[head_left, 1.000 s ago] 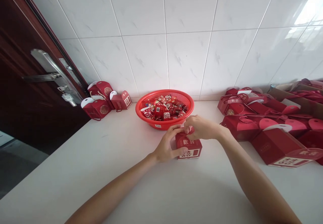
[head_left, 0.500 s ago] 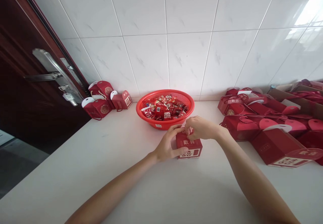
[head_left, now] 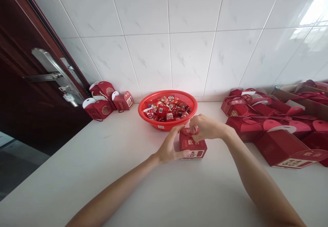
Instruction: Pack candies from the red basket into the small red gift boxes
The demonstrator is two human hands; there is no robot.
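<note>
A small red box (head_left: 193,145) with pale lettering stands on the white table in front of a red plastic basket (head_left: 167,126). My left hand (head_left: 170,146) grips its left side, thumb on the front face and fingers at the back edge. Over the top of the box, my right hand (head_left: 205,127) has its fingers curled on the raised top flap. The fingertips partly cover the flap. Red-wrapped sweets (head_left: 169,110) fill the basket.
Several red boxes (head_left: 98,108) stand at the back left near a dark door (head_left: 23,76) with a metal handle. Many more red boxes (head_left: 279,145) crowd the right side of the table (head_left: 102,165). A tiled wall (head_left: 146,56) rises behind.
The box has shifted very slightly right and away from me. My right hand has moved a little up and right, and more of the top flap shows.
</note>
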